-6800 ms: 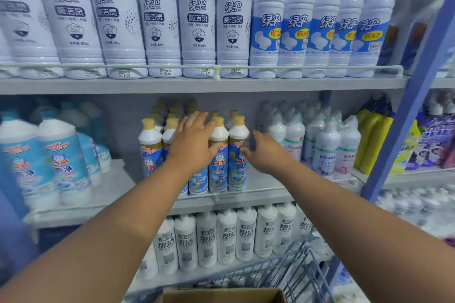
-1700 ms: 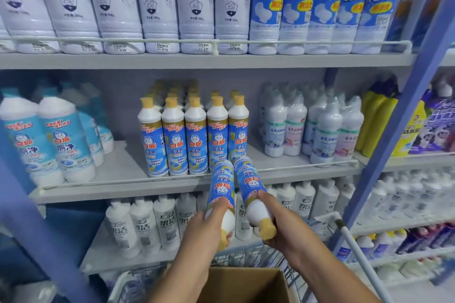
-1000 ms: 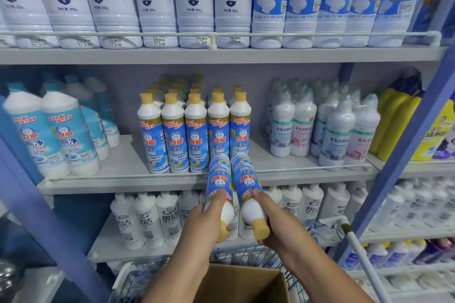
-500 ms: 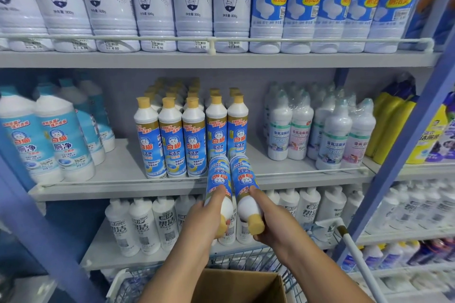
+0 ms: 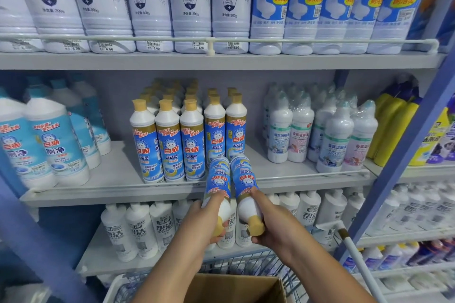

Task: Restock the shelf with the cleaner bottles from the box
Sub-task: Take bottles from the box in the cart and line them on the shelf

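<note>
Presently, each hand carries one cleaner bottle, both bottles base-first toward the middle shelf [image 5: 118, 174] with caps pointing back at the person. The left hand [image 5: 204, 221] is curled round the neck end of the left bottle [image 5: 218, 179]; the right hand [image 5: 273, 224] is curled round the right bottle [image 5: 243, 179] just above its yellow cap. The two bottles lie side by side, touching or nearly so, their bases at the shelf's front rail [image 5: 307, 176], just in front of the two rightmost bottles of the stocked row [image 5: 187, 140].

Risks, as judged:
- The rail runs across the shelf lip; a base that is not lifted over it may catch and jolt the grip.
- Both holds are at the narrow end, so the heavy body hangs far from the fingers and may swing or slip.
- The standing bottles are tall, slim and packed close; a push from an incoming base could topple several.

Surroundings: shrink-wrapped white bottles [image 5: 320, 130] stand right of the row, large blue-label bottles [image 5: 49, 145] left of it, with bare shelf between. White bottles fill the shelves above and below. The cardboard box [image 5: 236, 288] sits near, in a wire cart [image 5: 246, 263]. A blue upright [image 5: 403, 155] crosses at right.
</note>
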A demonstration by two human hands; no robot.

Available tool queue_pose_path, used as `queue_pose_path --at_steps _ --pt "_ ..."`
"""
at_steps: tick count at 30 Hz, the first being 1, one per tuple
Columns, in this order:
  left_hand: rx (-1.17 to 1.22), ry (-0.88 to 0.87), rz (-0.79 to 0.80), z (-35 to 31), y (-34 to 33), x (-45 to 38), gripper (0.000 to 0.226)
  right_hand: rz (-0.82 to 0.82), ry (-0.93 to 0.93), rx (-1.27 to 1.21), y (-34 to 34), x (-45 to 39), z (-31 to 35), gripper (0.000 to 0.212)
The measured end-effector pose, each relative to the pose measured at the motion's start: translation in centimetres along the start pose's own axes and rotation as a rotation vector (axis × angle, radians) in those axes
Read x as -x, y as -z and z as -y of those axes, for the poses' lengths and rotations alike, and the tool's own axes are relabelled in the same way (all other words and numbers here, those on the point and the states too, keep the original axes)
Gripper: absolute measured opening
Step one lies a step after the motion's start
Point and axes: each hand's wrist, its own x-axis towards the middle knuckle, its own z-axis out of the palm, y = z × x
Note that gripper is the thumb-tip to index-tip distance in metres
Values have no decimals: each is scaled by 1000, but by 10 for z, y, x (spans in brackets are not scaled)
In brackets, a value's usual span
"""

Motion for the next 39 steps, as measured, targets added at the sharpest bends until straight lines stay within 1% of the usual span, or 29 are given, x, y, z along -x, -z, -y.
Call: queue_pose_path --at_steps 2,3,4,6,7,8,12,15,17,20,23,28,31,33,35,39 --pt "-40 -30 20 0 3 5 43 26 58 10 1 1 -3 47" --pt "-53 -50 26 -1 4 8 40 47 87 5 2 2 -3 51" --pt "-68 -68 19 -1 6 9 42 64 109 1 3 3 -4 59" --pt "-125 -112 -27 -6 9 14 53 59 146 61 5 4 -2 77" --pt "-176 -139 -46 -10 11 17 56 45 173 116 5 7 0 82" --pt "-224 -169 -57 -14 14 18 54 27 206 170 4 9 3 78" --pt "-365 -284 -89 -34 21 26 36 -81 307 334 0 20 20 50" --pt "-512 -373 -134 -54 24 29 26 -191 382 471 0 23 41 38" --pt "-626 -413 -159 -68 25 29 26 -216 421 561 0 25 58 35" --pt "-748 -459 -218 -91 24 25 37 -244 483 769 -2 21 85 29" --pt "-869 -532 -275 -113 21 13 44 -268 534 916 -8 10 110 30" --pt "-1205 -674 -306 -149 11 -9 38 -284 586 1090 -20 -13 141 37" --pt "-1351 -717 -322 -169 1 -17 37 -257 605 1173 -24 -27 156 33" --pt "-1426 -728 -344 -184 -5 -22 38 -236 639 1241 -26 -36 168 29" --pt "-1493 -741 -337 -196 -10 -28 40 -234 661 1252 -26 -45 178 25" --pt "-1517 -759 -281 -214 -14 -46 40 -253 637 1355 -25 -65 186 17"
